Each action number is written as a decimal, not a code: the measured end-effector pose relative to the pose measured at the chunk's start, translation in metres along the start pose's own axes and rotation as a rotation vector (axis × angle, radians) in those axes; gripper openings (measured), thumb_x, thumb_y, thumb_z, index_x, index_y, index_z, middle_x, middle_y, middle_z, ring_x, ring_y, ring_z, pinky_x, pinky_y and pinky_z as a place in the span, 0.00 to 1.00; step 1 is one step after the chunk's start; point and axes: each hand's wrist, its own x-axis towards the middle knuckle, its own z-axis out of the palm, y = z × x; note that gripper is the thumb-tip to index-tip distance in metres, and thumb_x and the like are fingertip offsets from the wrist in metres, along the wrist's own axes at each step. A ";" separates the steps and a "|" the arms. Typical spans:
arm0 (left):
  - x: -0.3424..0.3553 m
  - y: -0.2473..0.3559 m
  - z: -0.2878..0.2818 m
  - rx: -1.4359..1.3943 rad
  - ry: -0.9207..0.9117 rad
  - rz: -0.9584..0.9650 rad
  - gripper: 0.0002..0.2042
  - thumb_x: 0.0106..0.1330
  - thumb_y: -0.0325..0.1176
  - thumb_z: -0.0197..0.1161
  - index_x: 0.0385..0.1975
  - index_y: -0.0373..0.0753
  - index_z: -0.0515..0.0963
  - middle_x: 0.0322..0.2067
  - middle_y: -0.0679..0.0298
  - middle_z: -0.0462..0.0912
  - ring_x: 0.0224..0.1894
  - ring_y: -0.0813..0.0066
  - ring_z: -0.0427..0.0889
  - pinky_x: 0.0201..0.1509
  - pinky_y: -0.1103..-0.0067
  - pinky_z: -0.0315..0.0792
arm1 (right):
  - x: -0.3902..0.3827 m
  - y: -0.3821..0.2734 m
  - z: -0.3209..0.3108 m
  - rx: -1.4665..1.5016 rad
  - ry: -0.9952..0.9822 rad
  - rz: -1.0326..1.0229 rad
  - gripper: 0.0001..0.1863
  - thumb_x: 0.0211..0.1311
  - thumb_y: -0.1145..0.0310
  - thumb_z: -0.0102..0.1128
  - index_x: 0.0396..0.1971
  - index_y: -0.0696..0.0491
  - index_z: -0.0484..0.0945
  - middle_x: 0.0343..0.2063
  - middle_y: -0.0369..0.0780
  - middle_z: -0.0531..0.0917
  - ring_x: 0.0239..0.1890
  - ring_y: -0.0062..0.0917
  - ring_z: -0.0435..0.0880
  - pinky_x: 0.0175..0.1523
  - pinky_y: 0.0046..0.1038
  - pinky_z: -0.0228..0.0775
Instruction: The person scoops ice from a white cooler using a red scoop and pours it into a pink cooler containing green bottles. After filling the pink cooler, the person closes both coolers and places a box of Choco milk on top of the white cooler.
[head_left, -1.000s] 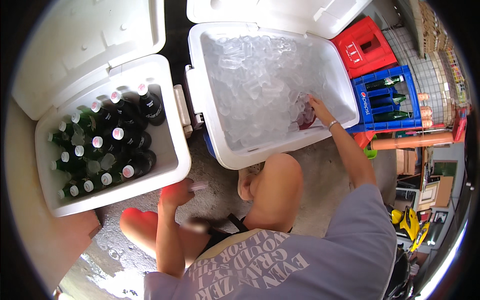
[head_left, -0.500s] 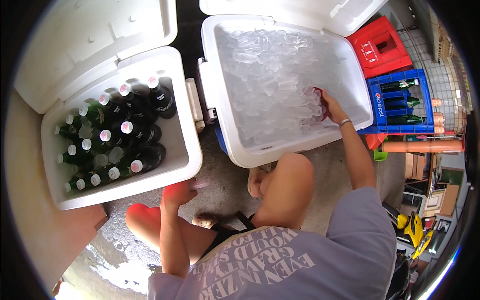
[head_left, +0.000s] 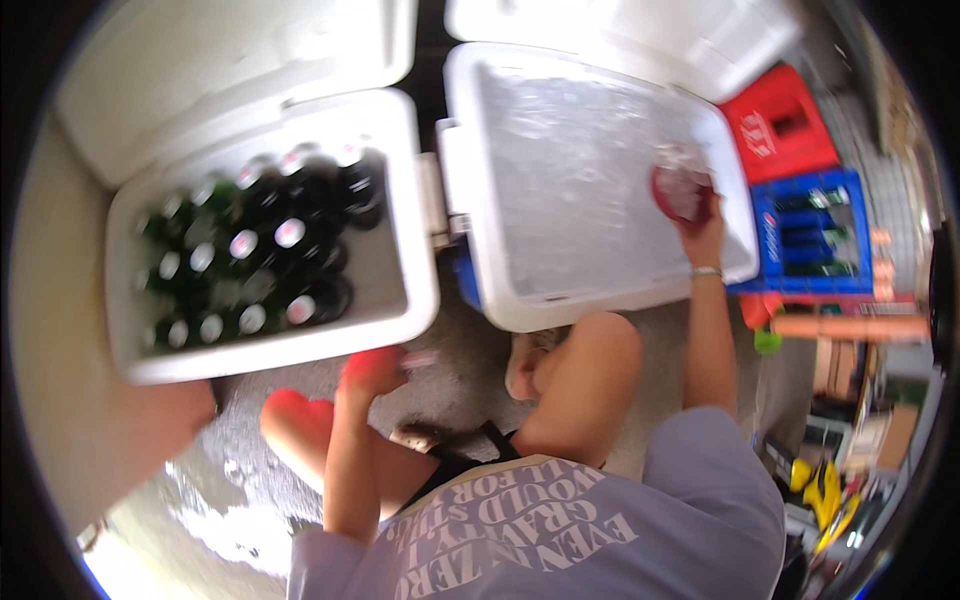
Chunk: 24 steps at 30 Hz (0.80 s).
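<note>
Bright light [head_left: 225,532] glares off the grey floor [head_left: 462,395] beside a cream wall [head_left: 70,310] at left.

Grey, rough concrete floor [head_left: 465,388], wet and glaring with reflected light at the lower left, spreads beneath two open white ice chests, a left chest [head_left: 280,350] and a right chest [head_left: 600,305], side by side, their undersides hidden. Before them, the seated person's beige clogs [head_left: 522,372] rest on the concrete. Right of the chests sit a red plastic crate [head_left: 780,120] and a blue bottle crate [head_left: 768,243], their bases unclear.
</note>
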 end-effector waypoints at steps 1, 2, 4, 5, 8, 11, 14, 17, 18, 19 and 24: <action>0.004 -0.003 0.008 0.011 0.037 0.012 0.11 0.48 0.35 0.63 0.31 0.40 0.81 0.30 0.53 0.83 0.36 0.56 0.82 0.42 0.66 0.75 | 0.009 -0.002 -0.010 -0.001 -0.021 -0.051 0.26 0.67 0.48 0.50 0.60 0.46 0.69 0.58 0.37 0.74 0.61 0.33 0.70 0.61 0.46 0.66; 0.001 -0.006 0.013 0.031 0.066 -0.007 0.11 0.48 0.34 0.63 0.31 0.40 0.82 0.31 0.53 0.83 0.36 0.56 0.82 0.42 0.65 0.75 | 0.012 -0.002 -0.011 0.001 -0.076 -0.036 0.26 0.67 0.49 0.51 0.60 0.47 0.69 0.59 0.38 0.73 0.62 0.34 0.70 0.62 0.47 0.66; -0.002 0.010 -0.001 0.047 0.007 -0.068 0.11 0.47 0.34 0.64 0.32 0.40 0.82 0.31 0.53 0.83 0.36 0.55 0.83 0.40 0.64 0.76 | -0.003 -0.008 0.010 0.008 -0.010 -0.033 0.28 0.67 0.49 0.50 0.61 0.49 0.67 0.62 0.39 0.70 0.63 0.37 0.68 0.64 0.49 0.63; -0.006 0.007 0.004 0.043 0.032 -0.080 0.10 0.47 0.33 0.64 0.30 0.40 0.82 0.30 0.54 0.84 0.36 0.55 0.83 0.40 0.64 0.77 | -0.015 -0.006 0.037 -0.012 -0.008 -0.014 0.30 0.67 0.47 0.49 0.63 0.49 0.65 0.63 0.39 0.68 0.65 0.38 0.66 0.64 0.50 0.62; -0.010 0.006 0.010 0.021 0.061 -0.077 0.09 0.46 0.32 0.64 0.29 0.42 0.83 0.30 0.55 0.84 0.36 0.57 0.84 0.40 0.64 0.78 | -0.045 -0.006 0.115 -0.007 -0.102 -0.024 0.32 0.67 0.46 0.49 0.65 0.49 0.62 0.66 0.38 0.64 0.68 0.39 0.60 0.65 0.52 0.58; -0.016 0.019 0.001 0.017 0.086 -0.055 0.09 0.45 0.31 0.64 0.28 0.42 0.83 0.30 0.55 0.84 0.36 0.57 0.85 0.39 0.65 0.79 | -0.066 0.003 0.183 0.031 -0.234 0.050 0.31 0.67 0.49 0.51 0.65 0.49 0.62 0.64 0.38 0.66 0.67 0.36 0.62 0.67 0.50 0.55; -0.012 0.027 0.002 0.014 0.138 -0.039 0.08 0.45 0.30 0.63 0.27 0.41 0.83 0.29 0.54 0.84 0.35 0.57 0.85 0.38 0.66 0.79 | -0.076 0.024 0.250 0.083 -0.397 0.098 0.29 0.68 0.51 0.51 0.64 0.50 0.64 0.63 0.37 0.68 0.66 0.33 0.63 0.68 0.49 0.53; -0.015 0.033 0.002 -0.002 0.174 -0.038 0.07 0.45 0.29 0.63 0.26 0.40 0.83 0.28 0.54 0.84 0.34 0.57 0.85 0.38 0.67 0.79 | -0.103 0.054 0.323 0.052 -0.461 0.194 0.27 0.70 0.51 0.48 0.62 0.51 0.66 0.61 0.38 0.71 0.63 0.31 0.67 0.68 0.42 0.56; -0.017 0.035 0.000 -0.008 0.187 -0.032 0.07 0.45 0.28 0.63 0.25 0.40 0.83 0.27 0.54 0.84 0.34 0.57 0.85 0.37 0.67 0.79 | -0.109 0.064 0.344 0.042 -0.509 0.203 0.27 0.70 0.51 0.47 0.61 0.52 0.67 0.60 0.38 0.71 0.63 0.30 0.68 0.68 0.39 0.57; -0.017 0.035 0.003 -0.016 0.201 -0.036 0.08 0.44 0.30 0.63 0.26 0.41 0.83 0.27 0.55 0.84 0.34 0.57 0.85 0.37 0.66 0.78 | -0.117 0.077 0.363 0.022 -0.537 0.223 0.27 0.71 0.51 0.46 0.61 0.52 0.67 0.60 0.38 0.71 0.62 0.30 0.68 0.67 0.37 0.57; -0.028 0.035 0.003 -0.040 0.251 -0.036 0.08 0.43 0.31 0.64 0.26 0.42 0.83 0.26 0.56 0.83 0.33 0.55 0.84 0.37 0.65 0.78 | -0.134 0.136 0.427 -0.099 -0.669 0.227 0.29 0.71 0.47 0.43 0.62 0.53 0.66 0.60 0.37 0.71 0.62 0.27 0.69 0.66 0.34 0.60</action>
